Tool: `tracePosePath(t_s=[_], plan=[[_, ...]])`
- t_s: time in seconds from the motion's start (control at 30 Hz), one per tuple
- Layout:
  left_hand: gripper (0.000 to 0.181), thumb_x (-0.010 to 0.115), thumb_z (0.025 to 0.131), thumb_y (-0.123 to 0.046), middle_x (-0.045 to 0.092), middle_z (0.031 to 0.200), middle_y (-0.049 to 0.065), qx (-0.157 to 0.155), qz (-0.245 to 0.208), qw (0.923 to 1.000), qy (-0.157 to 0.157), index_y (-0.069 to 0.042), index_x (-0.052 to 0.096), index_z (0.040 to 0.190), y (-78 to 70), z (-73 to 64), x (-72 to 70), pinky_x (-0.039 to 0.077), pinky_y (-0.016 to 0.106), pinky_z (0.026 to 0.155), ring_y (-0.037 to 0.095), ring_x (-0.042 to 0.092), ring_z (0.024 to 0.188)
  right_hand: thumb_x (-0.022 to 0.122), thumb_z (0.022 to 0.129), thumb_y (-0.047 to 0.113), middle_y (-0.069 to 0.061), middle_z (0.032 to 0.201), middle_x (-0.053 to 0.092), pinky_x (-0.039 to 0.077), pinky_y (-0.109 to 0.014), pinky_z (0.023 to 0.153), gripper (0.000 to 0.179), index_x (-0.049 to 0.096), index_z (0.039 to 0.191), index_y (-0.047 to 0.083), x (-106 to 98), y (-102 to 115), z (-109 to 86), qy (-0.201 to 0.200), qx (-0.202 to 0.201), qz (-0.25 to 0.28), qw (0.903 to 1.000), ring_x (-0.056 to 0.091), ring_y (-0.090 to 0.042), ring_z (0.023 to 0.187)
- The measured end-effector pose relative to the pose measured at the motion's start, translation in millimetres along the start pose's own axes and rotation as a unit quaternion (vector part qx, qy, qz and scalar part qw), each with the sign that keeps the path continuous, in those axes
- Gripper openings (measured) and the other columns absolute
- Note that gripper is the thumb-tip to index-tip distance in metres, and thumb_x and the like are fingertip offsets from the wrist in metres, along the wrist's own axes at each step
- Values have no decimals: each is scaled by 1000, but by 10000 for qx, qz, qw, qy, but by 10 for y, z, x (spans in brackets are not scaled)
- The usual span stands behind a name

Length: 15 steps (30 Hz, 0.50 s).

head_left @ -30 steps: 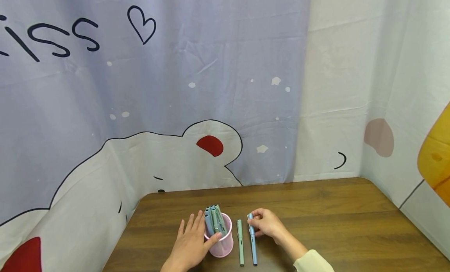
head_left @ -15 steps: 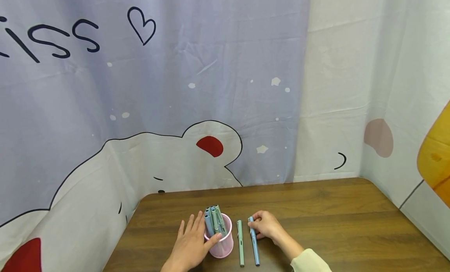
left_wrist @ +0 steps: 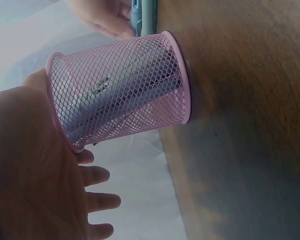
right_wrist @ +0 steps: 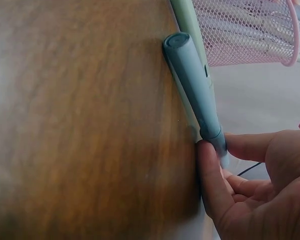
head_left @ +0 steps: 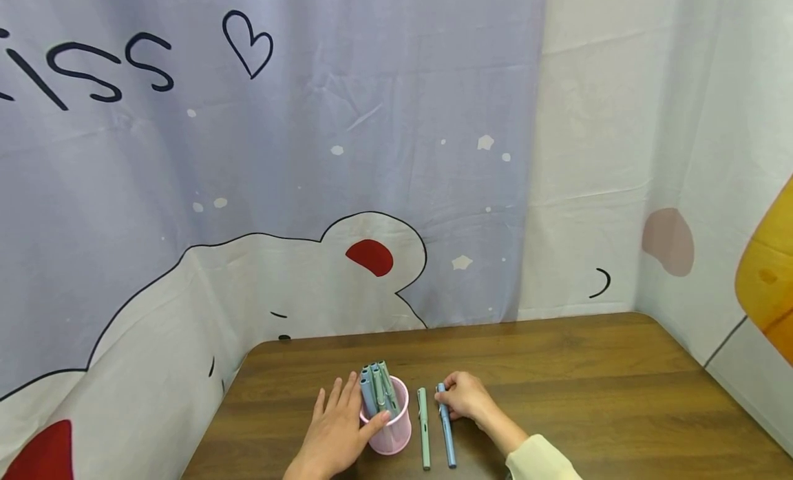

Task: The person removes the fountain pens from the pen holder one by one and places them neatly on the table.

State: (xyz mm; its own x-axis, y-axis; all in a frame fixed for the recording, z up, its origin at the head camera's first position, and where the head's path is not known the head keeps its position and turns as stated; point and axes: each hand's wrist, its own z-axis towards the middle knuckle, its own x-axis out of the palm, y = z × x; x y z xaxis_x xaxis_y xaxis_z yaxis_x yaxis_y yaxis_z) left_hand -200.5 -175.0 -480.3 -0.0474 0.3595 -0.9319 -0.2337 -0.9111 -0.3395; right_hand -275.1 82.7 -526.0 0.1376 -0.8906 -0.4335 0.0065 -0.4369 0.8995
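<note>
A pink mesh pen cup stands upright on the table, holding several blue and green pens. My left hand rests at the cup's left side, fingers straight and spread, with the thumb at the rim. In the left wrist view the palm lies close against the cup's rim. To the right of the cup lies a green capped pen. Beside it, nearly parallel, is a blue capped pen. My right hand pinches the blue pen's far, cap end between thumb and fingers.
The brown wooden table extends to the right and behind the pens. A printed curtain hangs along the table's back and sides. A light sleeve covers the right forearm.
My right hand and the blue pen have shifted slightly toward me; the pen's near end swung right, then a little back left. The left hand, cup and green pen stay put.
</note>
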Motion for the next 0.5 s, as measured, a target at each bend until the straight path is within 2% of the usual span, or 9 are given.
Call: tracePosePath(t_s=[0.5], plan=[[94, 44, 96, -72, 36, 160, 21, 64, 23, 9999, -77, 3, 40, 152, 10, -5, 12, 14, 69, 118, 47, 28, 148, 74, 84, -2, -8, 75, 65, 60, -30, 53, 17, 64, 98, -5, 9, 8, 30, -48, 66, -3, 10000, 65, -14, 58]])
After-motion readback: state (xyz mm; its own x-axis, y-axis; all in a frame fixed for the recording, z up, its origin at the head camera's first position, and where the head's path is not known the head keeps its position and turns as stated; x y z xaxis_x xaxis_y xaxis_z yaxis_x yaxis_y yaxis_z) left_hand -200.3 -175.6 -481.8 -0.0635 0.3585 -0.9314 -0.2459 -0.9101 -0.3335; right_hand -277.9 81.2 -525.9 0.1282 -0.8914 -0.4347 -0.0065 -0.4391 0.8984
